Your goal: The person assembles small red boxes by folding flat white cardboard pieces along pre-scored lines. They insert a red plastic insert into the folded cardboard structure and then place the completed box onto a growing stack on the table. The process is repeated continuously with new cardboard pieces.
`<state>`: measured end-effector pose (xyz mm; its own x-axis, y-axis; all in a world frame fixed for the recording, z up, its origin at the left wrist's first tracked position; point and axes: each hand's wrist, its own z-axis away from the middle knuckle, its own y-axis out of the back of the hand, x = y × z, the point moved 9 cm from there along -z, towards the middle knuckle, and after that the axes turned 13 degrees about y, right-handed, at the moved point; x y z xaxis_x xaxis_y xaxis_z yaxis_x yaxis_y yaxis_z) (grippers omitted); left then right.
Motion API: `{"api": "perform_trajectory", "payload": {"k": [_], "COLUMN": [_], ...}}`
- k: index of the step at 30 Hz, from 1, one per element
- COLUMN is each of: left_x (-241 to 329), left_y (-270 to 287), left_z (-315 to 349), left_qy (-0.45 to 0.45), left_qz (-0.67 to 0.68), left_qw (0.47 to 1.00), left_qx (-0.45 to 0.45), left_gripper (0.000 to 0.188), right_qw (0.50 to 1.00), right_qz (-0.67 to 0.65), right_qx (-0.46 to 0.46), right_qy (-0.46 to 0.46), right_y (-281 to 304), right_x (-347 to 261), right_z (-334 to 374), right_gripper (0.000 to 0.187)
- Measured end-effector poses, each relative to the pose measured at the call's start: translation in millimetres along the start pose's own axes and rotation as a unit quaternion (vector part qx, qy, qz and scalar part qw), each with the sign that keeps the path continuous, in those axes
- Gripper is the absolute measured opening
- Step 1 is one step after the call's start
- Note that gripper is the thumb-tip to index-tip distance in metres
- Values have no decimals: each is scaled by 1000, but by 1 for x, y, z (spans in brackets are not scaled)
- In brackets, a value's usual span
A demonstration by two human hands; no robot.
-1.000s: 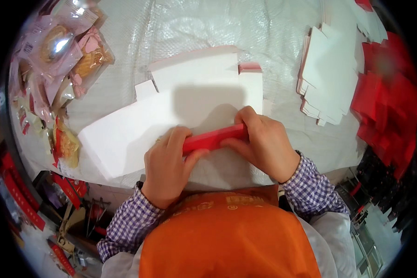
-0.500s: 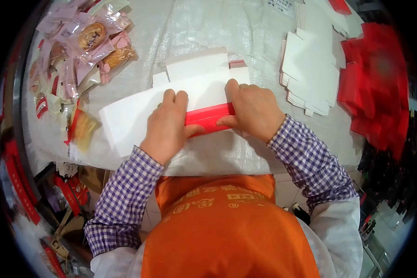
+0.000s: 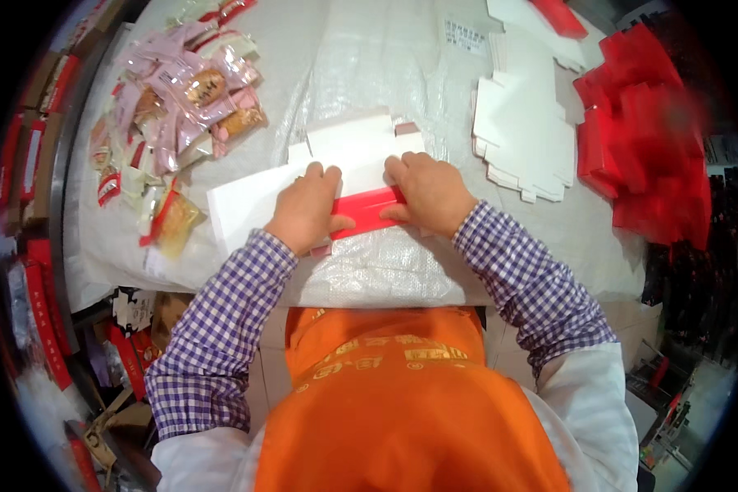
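Note:
A flat cardboard box blank (image 3: pixel 250 201), white inside and red outside, lies in front of me with its near edge folded up. My left hand (image 3: pixel 307 207) grips the left part of this red folded edge, thumb on the near side and fingers over the white face. At the right part of the same fold, my right hand (image 3: pixel 429 195) pinches in the same way. Between the two thumbs the red outside shows as a creased strip. White flaps stick up at the far side, and my hands cover parts of the panel.
Wrapped pastries (image 3: pixel 205 86) are heaped at the far left of the sheet-covered table (image 3: pixel 369 49). To the right lies a stack of white box blanks (image 3: pixel 523 123). Red boxes or blanks (image 3: pixel 644 139) are piled at the far right edge. Shelves with red packages stand at left.
The view has shifted, so the pastries and stacks sit differently in the picture. Both hands still hold the fold; its red near panel and a small end flap by the left hand show more.

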<state>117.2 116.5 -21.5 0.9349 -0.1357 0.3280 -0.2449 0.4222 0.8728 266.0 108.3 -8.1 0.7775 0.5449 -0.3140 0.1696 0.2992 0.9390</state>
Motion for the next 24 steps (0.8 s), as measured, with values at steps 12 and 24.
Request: {"api": "perform_trajectory", "payload": {"k": [12, 24], "left_x": [39, 43], "left_y": [-27, -18], "left_z": [96, 109], "left_qy": [-224, -275], "left_qz": [-60, 14], "left_qw": [938, 922], "left_qx": [259, 273], "left_gripper": [36, 27], "right_qw": [950, 939], "right_qz": [49, 89], "right_qx": [225, 240], "right_qy": [212, 231], "right_y": [-4, -19], "right_x": [-75, -78], "right_z": [69, 73], "right_gripper": [21, 23]}}
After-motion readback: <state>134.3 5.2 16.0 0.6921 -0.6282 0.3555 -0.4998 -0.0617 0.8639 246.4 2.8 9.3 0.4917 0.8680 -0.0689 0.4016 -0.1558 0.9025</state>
